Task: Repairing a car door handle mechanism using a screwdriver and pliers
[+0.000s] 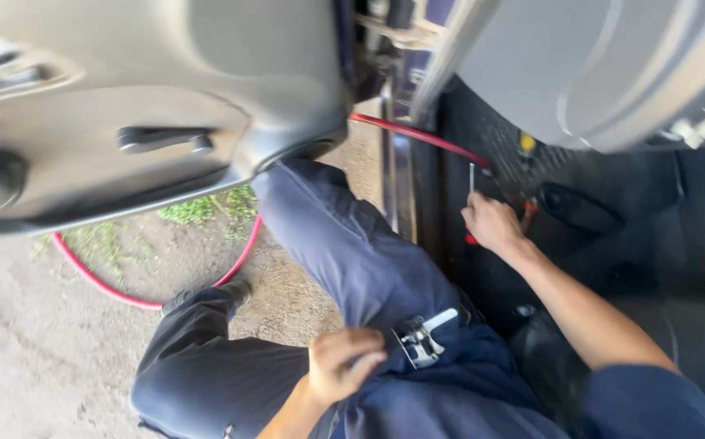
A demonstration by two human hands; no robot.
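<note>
Car footwell (613,244) beside an open door (125,106): right hand (492,223) curls round what seems a thin upright tool (472,176); left hand (342,363), loosely fisted and empty, rests at hip.

the right arm reaches forward and down, bare from the elbow, its upper part in a dark blue sleeve. the right hand (491,221) is closed in a loose fist, knuckles up, fingers curled under around something slim. the left arm is bent close to the body, forearm bare. the left hand (343,363) sits low by the hip, fingers curled inward, thumb side up, pressed against the dark blue trousers at the waist.
</note>
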